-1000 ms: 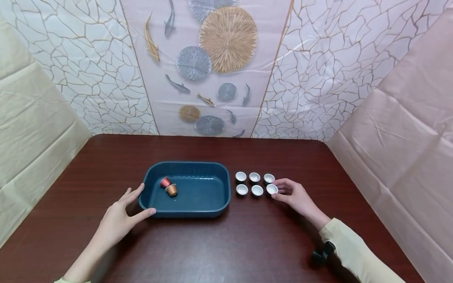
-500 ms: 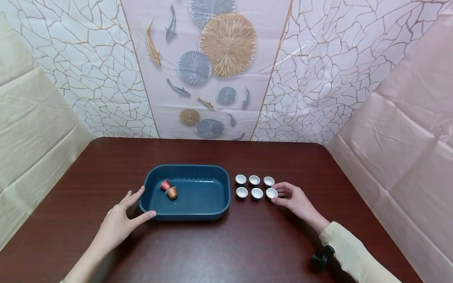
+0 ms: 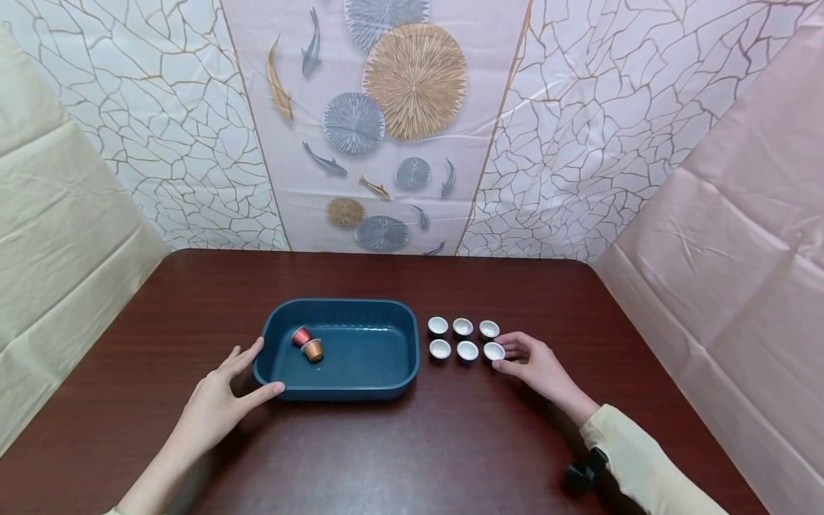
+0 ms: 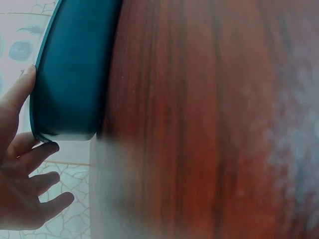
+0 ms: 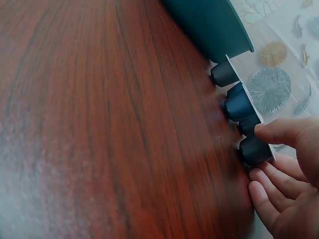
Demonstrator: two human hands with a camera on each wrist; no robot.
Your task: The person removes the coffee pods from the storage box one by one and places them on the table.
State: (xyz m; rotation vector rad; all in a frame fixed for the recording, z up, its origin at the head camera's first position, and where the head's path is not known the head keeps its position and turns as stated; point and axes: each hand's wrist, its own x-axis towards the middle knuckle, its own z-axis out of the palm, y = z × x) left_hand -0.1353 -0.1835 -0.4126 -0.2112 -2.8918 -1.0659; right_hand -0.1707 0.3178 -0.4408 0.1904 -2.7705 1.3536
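My left hand (image 3: pixel 215 404) rests at the left end of a dark blue rectangular tray (image 3: pixel 350 393), thumb on the front rim and a finger at the left rim. Its fingers are spread and fairly straight in the left wrist view. A red coffee capsule (image 3: pixel 301 335) and a copper one (image 3: pixel 312 350) lie in the tray's left part. To its right stand several capsules in two rows, pale lids up. My right hand (image 3: pixel 539 365) pinches the near-row rightmost capsule (image 3: pixel 493 351) between thumb and fingers; its dark body (image 5: pixel 255 150) shows in the right wrist view.
Everything stands on a dark reddish-brown table (image 3: pixel 412 458). Patterned cloth (image 3: pixel 350 179) hangs behind its back edge, and plain cloth slopes along both sides. A black device (image 3: pixel 586 468) sits at the right sleeve. The other capsules (image 3: pixel 467 351) stand close beside the held one.
The head view has tilted slightly, so the whole scene sits a little lower in it. Both hands, the tray and the capsules keep their places.
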